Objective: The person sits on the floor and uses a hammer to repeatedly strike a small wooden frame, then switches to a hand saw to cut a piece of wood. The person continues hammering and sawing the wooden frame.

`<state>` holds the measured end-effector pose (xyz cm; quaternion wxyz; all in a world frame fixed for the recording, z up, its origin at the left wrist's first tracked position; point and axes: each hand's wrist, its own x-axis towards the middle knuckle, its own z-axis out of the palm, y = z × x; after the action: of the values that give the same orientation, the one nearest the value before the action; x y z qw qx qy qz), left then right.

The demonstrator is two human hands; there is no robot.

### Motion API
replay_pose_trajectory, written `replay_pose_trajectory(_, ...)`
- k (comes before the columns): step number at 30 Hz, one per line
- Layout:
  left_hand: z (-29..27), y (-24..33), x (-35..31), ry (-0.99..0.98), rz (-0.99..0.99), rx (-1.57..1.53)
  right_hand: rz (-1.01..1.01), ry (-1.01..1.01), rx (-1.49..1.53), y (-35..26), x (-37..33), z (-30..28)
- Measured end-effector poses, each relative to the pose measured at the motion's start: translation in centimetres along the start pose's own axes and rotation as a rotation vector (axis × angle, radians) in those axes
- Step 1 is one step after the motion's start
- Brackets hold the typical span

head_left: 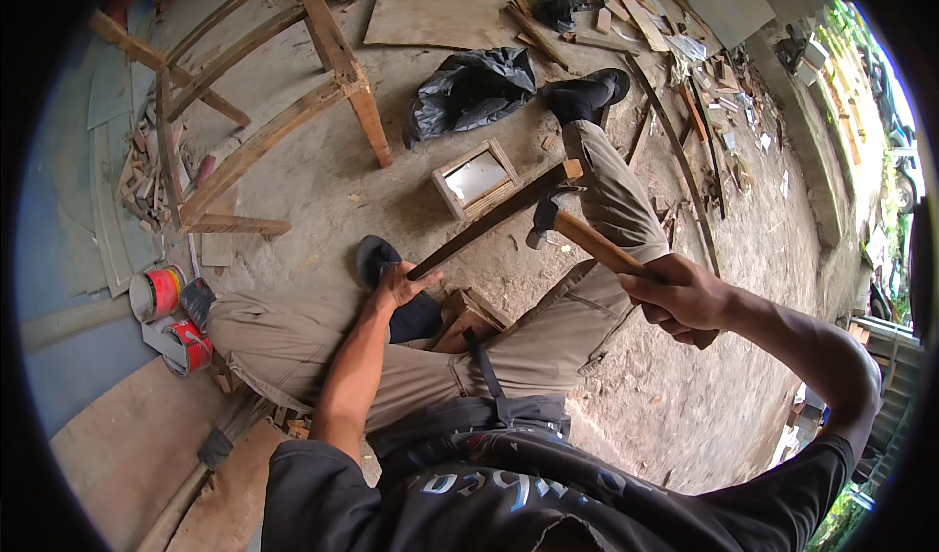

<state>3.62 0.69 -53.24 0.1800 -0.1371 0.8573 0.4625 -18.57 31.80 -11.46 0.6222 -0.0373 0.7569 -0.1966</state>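
In my right hand (675,298) is a hammer (599,240), its wooden handle gripped near the end. The dark metal hammer head sits just beside the far end of a wooden bar (499,216). My left hand (401,284) is closed round the near end of that bar, which slants up and away to the right between my legs. Whether the hammer touches the bar, I cannot tell. Beyond the bar, a small wooden frame (475,177) with a pale inside lies on the floor. A wooden block-like piece (468,319) shows between my thighs.
A wooden chair-like frame (259,146) stands at the far left. A black plastic bag (471,92) lies beyond the small frame. Red cans (186,345) sit by my left knee. Long wood strips (675,151) and scraps litter the right side. A plywood sheet (440,9) lies at the back.
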Motion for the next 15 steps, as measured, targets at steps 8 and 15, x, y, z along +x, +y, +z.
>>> replay_pose_trajectory(8,-1.9,3.5,2.1,0.215,-0.105,-0.402,-0.388,0.204,0.725,-2.0,15.7,11.1)
replay_pose_trajectory(15,-3.3,0.9,2.4,0.211,-0.258,-0.459,-0.602,0.359,1.026,0.3,26.5,17.8)
